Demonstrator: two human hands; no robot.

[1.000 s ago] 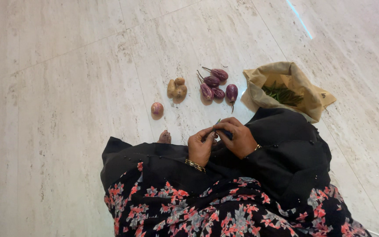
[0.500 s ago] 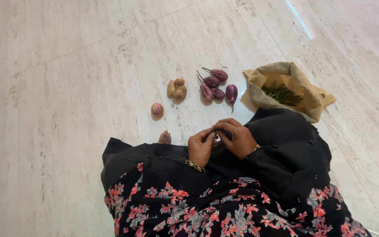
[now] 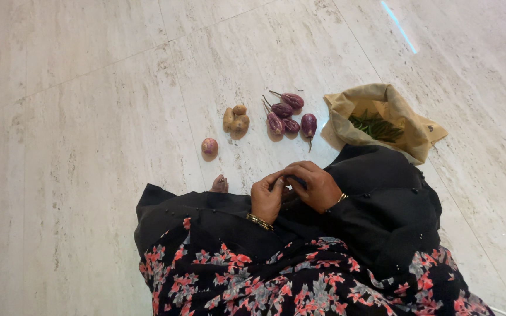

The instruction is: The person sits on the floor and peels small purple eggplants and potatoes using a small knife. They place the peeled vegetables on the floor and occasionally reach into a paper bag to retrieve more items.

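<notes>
My left hand [image 3: 266, 198] and my right hand [image 3: 318, 186] meet over my lap, fingertips pinched together on a small thing that the fingers hide. A gold bangle sits on each wrist. I sit on a pale stone floor in a black garment [image 3: 382, 210] over floral cloth [image 3: 253, 281]. Just beyond my right hand stands an open brown paper bag [image 3: 344, 131] with several green pods [image 3: 376, 126] inside.
Several small purple eggplants [image 3: 285, 114] lie on the floor ahead of my hands. Left of them are a few potatoes [image 3: 236, 119] and one pinkish round vegetable [image 3: 209, 146]. My bare toes [image 3: 220, 184] stick out from the black hem.
A green pod tip stood up between my fingertips a second ago; it has sunk out of sight as my fingers closed in. Both hands stayed in place.
</notes>
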